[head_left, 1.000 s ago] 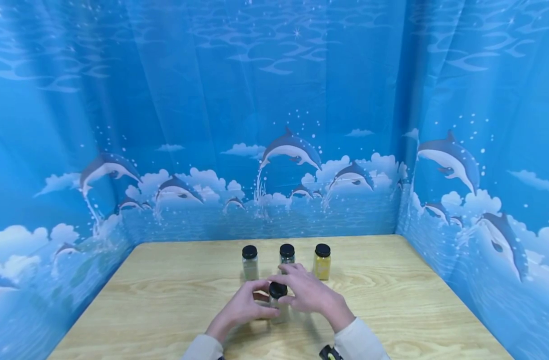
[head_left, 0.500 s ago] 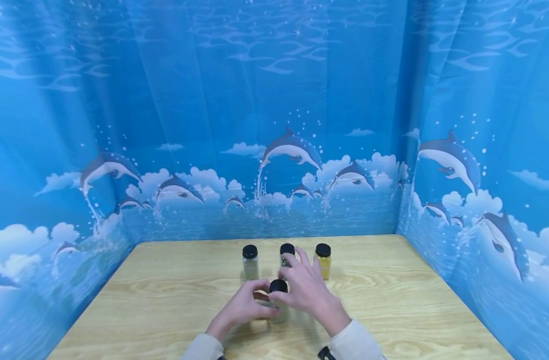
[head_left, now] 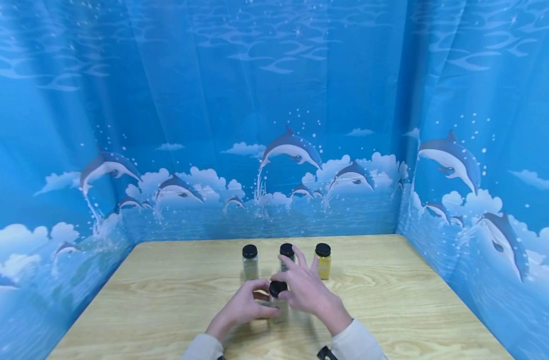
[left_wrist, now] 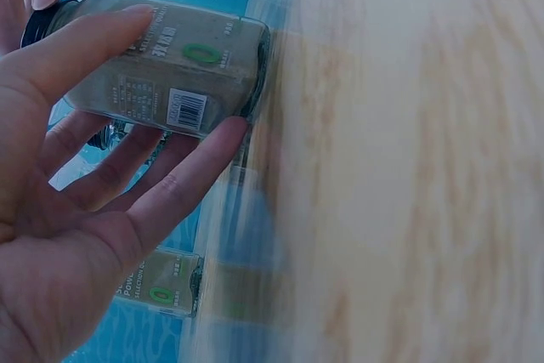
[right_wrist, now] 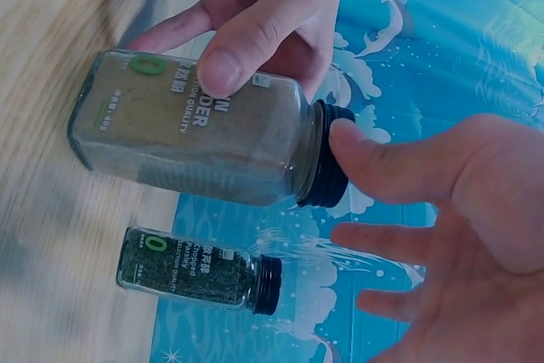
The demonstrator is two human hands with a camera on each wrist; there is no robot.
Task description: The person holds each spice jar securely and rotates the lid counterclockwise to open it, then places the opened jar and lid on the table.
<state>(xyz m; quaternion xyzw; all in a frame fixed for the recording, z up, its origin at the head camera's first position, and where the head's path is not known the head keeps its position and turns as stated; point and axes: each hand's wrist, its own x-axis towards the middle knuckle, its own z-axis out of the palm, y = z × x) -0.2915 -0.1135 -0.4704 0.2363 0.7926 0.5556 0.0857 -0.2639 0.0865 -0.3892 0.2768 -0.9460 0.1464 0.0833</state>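
A square glass spice jar of brownish powder stands near the front of the table in the head view. My left hand grips its body from the left, thumb across the label and fingers behind. My right hand is at its black lid, thumb on the near side and index finger at the far side. In the right wrist view the thumb presses the lid's edge while other fingers stretch away from it. Behind the right hand stands a jar of chopped parsley, partly hidden in the head view.
A jar of pale greenish-grey powder stands at the back left and a yellow jar at the back right, both with black lids. A blue dolphin-print curtain surrounds the wooden table.
My right hand has turned around the lid, its outer fingers swinging up toward the parsley jar, and its thumb has shifted at the lid. The left hand and gripped jar have stayed put.
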